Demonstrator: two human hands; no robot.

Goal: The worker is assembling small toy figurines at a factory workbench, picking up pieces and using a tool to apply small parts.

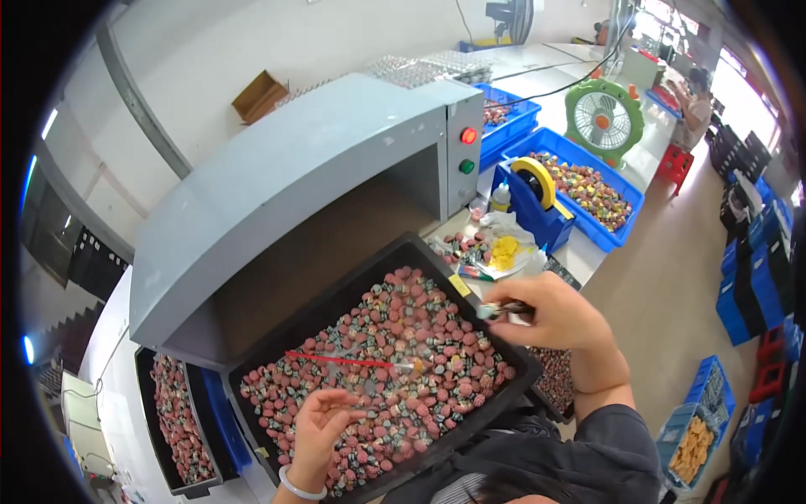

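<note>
Dark clothing (617,449) covered the person's upper arm, nearest the camera. Pink and grey pieces (445,403) filled a black tray (426,254), a red-handled brush (340,360) lying across them. The right hand (554,315) had its grip pinching a dark, pale-tipped object (520,312); the left hand (321,424) curled over the pieces, its grip impossible to tell.

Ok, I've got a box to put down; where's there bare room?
The white table has a bare patch beyond the blue bins, left of the green fan, though cables cross it. The floor looks open between that table and the stacked blue crates. Crowded: the black tray, full of small pieces, and around the tape dispenser.
</note>
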